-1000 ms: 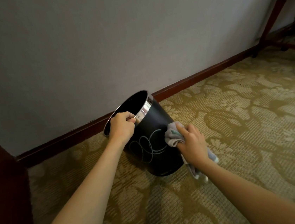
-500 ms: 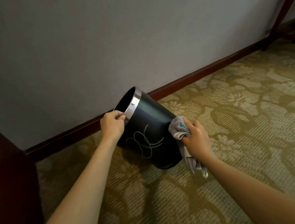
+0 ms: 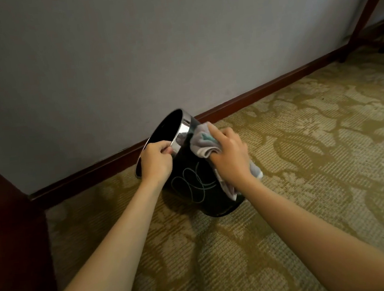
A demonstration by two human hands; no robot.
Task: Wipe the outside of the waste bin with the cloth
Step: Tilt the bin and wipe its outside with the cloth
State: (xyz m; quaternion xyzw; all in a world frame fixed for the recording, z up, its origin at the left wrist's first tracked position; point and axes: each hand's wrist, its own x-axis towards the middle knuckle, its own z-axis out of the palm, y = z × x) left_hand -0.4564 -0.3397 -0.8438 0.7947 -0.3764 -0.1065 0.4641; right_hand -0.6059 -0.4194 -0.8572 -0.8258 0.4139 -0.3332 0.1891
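A black waste bin (image 3: pixel 198 187) with a shiny metal rim and a pale swirl drawing leans to the left on the carpet, its mouth turned toward the wall. My left hand (image 3: pixel 156 162) grips the metal rim on the near side. My right hand (image 3: pixel 229 156) holds a bunched grey cloth (image 3: pixel 204 142) with a teal patch and presses it against the bin's upper right side, just below the rim. A loose end of the cloth hangs down past my right wrist over the bin's lower side.
A grey wall with a dark red skirting board (image 3: pixel 252 95) runs just behind the bin. Dark wooden furniture (image 3: pixel 6 226) stands at the left edge. A wooden leg (image 3: pixel 366 5) slants at the top right. Patterned carpet (image 3: pixel 307 156) spreads to the right and front.
My right hand has slid the cloth up the bin's side from the middle to just under the rim. The bin stays tilted left in my left hand's grip.
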